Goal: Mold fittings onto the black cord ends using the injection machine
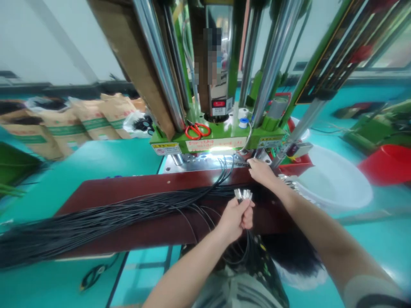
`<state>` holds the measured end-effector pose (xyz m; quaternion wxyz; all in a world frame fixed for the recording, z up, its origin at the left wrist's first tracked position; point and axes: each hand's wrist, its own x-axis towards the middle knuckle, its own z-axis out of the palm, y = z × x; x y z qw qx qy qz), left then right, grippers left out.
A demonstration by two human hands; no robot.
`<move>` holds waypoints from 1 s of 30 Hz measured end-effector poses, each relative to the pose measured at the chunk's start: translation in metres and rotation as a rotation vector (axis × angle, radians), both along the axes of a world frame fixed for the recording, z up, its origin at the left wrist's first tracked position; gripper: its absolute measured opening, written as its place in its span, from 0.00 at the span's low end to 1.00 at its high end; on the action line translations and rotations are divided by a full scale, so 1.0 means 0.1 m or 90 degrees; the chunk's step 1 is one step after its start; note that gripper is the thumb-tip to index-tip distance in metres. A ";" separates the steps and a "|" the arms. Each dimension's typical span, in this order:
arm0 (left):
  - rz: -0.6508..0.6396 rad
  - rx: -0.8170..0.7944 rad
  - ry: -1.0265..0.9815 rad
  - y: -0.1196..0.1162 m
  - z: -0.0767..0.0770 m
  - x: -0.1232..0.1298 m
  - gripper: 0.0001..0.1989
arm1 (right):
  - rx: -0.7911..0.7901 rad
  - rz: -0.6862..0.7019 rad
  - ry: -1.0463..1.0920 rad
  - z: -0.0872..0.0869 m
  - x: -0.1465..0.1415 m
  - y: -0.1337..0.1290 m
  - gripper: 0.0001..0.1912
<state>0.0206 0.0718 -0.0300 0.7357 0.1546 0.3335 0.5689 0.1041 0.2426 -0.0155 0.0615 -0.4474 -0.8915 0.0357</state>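
Note:
My left hand [236,217] is closed around a bunch of black cables [248,246]. Their flat silvery metal connectors [243,195] stick up above my fingers, and the cables hang down towards my lap. My right hand [261,172] reaches to the front of the green press [199,145] and grips the right end of a narrow, dark metal bar [239,163]. Several thin cables [224,171] run up to that bar from the brown board. The bar lies over the press's metal bed plate [170,164], and its details are too small to make out.
A thick bundle of black cables [105,214] lies along the brown board [93,188]. Red-handled scissors [197,131] and a small blue-and-white spool [243,123] rest on the press. Right stand a white tub [340,179] and red bucket [385,164]; paper sacks [93,117] stand left.

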 end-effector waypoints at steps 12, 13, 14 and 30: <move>-0.022 -0.012 0.062 -0.07 -0.18 -0.03 0.18 | -0.231 0.045 -0.061 0.21 0.13 -0.20 0.02; -0.021 -0.011 0.071 -0.07 -0.18 -0.02 0.18 | -0.272 0.040 -0.048 0.23 0.24 -0.29 0.03; -0.019 -0.010 0.082 -0.08 -0.17 -0.01 0.18 | -0.325 0.024 -0.018 0.23 0.35 -0.38 0.04; -0.054 0.006 0.383 0.00 -0.15 0.30 0.15 | -0.677 -0.270 0.822 -0.16 0.76 -1.37 0.24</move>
